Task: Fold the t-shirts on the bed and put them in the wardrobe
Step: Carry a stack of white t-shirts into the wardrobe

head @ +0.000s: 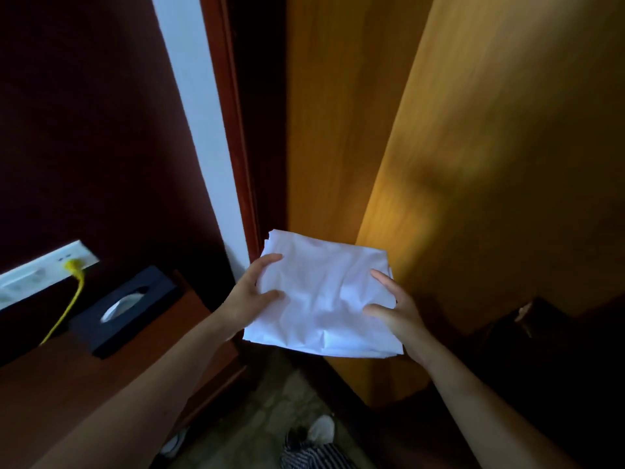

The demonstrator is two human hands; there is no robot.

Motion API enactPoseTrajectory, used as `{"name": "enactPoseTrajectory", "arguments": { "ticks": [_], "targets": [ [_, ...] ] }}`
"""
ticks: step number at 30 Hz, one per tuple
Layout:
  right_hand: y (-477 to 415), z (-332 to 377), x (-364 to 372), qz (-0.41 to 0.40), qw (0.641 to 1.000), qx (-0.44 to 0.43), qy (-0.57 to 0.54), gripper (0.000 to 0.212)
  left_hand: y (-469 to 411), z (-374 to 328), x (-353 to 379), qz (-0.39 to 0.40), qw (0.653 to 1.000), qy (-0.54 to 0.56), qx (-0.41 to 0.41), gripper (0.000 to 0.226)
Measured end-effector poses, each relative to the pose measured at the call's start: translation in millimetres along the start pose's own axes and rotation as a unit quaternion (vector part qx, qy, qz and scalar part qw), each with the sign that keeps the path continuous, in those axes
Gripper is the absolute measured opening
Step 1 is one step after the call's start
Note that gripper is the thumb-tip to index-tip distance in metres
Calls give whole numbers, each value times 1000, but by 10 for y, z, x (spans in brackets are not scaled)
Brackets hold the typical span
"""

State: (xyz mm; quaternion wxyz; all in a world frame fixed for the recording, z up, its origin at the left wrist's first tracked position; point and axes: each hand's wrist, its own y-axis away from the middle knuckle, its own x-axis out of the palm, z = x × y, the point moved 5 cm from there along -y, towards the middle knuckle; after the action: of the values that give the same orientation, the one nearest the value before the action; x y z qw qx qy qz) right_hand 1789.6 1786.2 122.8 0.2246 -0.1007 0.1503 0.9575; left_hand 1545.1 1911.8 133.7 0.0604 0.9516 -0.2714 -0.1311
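Note:
A folded white t-shirt (321,296) is held flat in the air at the middle of the view. My left hand (252,292) grips its left edge, thumb on top. My right hand (392,308) grips its right edge, thumb and forefinger on top. Behind the shirt stand the wooden wardrobe doors: a large orange-brown door (490,147) at the right, swung toward me, and another panel (338,113) behind it. The wardrobe's inside is not visible.
A reddish-brown bedside table (162,343) stands at the left with a black tissue box (125,309) on it. A yellow cable (72,292) hangs from a white wall socket strip (37,272). A dark box (531,323) sits low right. Carpet and shoes (321,428) lie below.

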Motion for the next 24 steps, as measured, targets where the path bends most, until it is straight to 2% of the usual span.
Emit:
{"name": "enactPoseTrajectory", "arguments": {
  "ticks": [9, 17, 24],
  "targets": [
    [-1445, -1074, -237, -121, 992, 20, -36, 65, -2019, 831, 788, 78, 996, 8, 29, 56],
    [-2572, -2691, -305, -192, 980, 26, -51, 66, -3435, 2191, 1650, 150, 988, -3, 35, 61],
    [-3401, -4263, -289, -227, 973, 25, -41, 71, -4368, 3560, 2403, 163, 985, -16, 46, 56]
  ]
}}
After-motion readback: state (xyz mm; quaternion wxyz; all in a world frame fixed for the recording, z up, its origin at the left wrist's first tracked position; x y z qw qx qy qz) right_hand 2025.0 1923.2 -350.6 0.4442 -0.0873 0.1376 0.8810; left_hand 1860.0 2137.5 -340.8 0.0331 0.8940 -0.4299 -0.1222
